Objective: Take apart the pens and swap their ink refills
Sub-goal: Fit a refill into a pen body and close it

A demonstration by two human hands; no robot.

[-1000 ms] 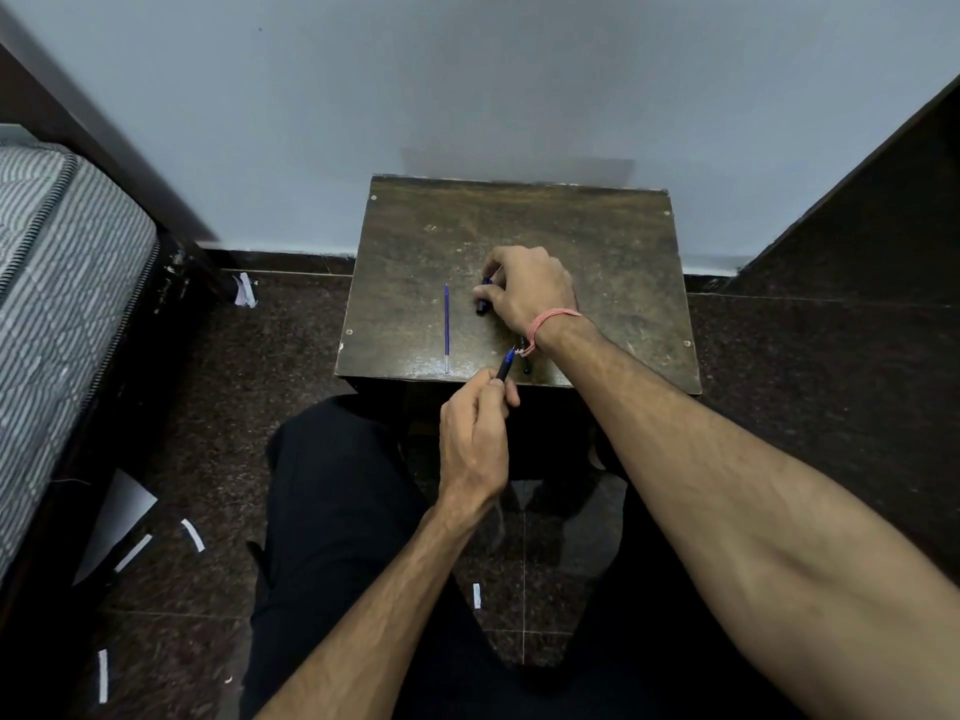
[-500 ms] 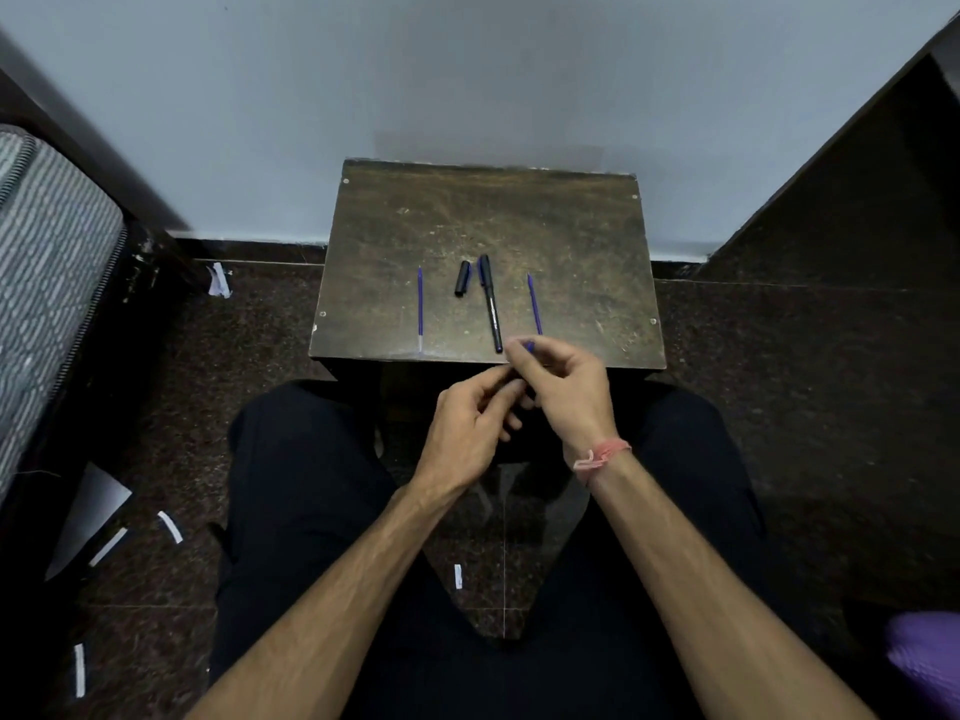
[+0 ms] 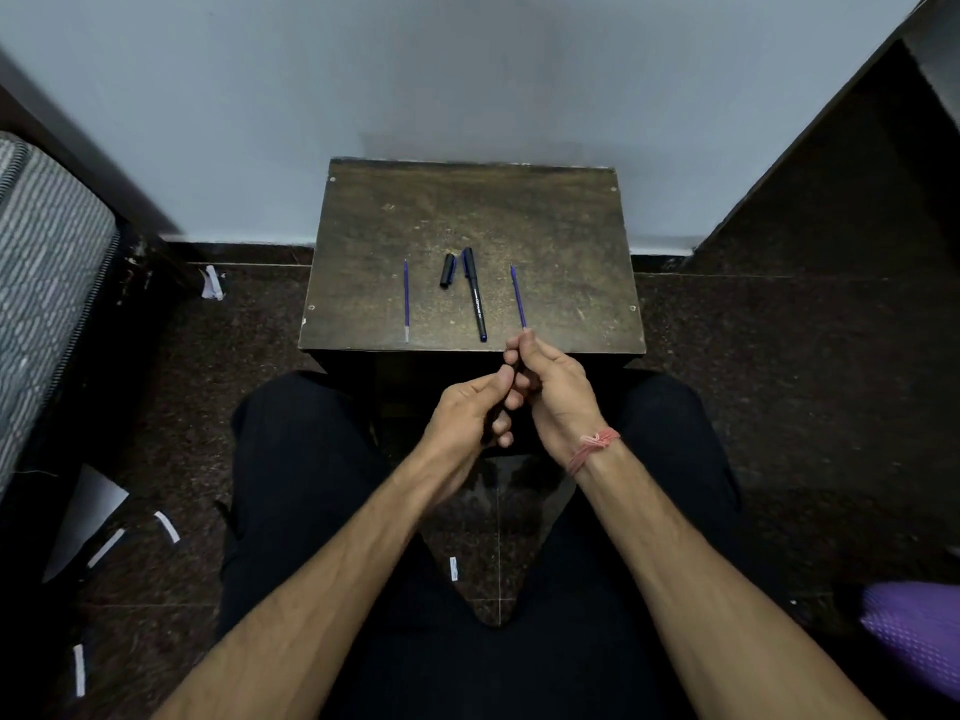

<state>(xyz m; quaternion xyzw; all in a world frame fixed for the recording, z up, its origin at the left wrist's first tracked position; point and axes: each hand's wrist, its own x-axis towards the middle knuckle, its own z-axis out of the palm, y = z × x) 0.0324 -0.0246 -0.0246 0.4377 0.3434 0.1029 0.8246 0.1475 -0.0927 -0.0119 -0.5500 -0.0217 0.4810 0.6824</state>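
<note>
On the small brown table (image 3: 550, 226) lie a blue ink refill (image 3: 406, 301) at the left, a short black cap (image 3: 448, 271), a black pen barrel (image 3: 475, 293) and a second blue refill (image 3: 518, 296) at the right. My hands meet just in front of the table's near edge, above my lap. My left hand (image 3: 467, 413) and my right hand (image 3: 550, 387) both pinch a small dark pen part (image 3: 511, 365) between their fingertips; most of it is hidden by the fingers. The right refill's near end sits just beyond my right fingertips.
A pale wall stands behind the table. A mattress edge (image 3: 47, 283) is at the left and a dark panel (image 3: 857, 189) at the right. Paper scraps (image 3: 166, 527) lie on the dark floor at the left, and a purple object (image 3: 914, 631) at the lower right.
My right hand left the tabletop and came back to meet my left hand at the table's edge, uncovering the cap, barrel and right refill. Over the last half second the hands barely moved.
</note>
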